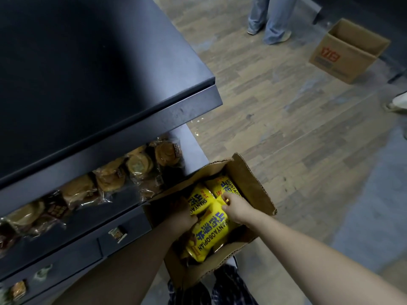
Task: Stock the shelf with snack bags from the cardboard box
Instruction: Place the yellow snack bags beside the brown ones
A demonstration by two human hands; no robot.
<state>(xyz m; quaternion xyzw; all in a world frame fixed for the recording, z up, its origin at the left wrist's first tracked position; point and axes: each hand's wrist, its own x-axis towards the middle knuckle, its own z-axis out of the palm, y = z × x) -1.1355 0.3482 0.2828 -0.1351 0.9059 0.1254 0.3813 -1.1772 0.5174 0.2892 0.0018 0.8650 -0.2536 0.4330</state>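
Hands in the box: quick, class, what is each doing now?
Left hand: closed, gripping a yellow snack bag.
Right hand: closed, pinching a yellow snack bag too.

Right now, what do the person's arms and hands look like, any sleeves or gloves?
Both forearms are bare to the frame edge; no sleeves show. The left hand and right hand wear no gloves, and neither wrist shows a watch or band.

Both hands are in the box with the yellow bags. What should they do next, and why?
Probably lift out what they hold. The left hand and right hand both grip yellow snack bags that lie in the cardboard box, and the shelf beside it is where they belong.
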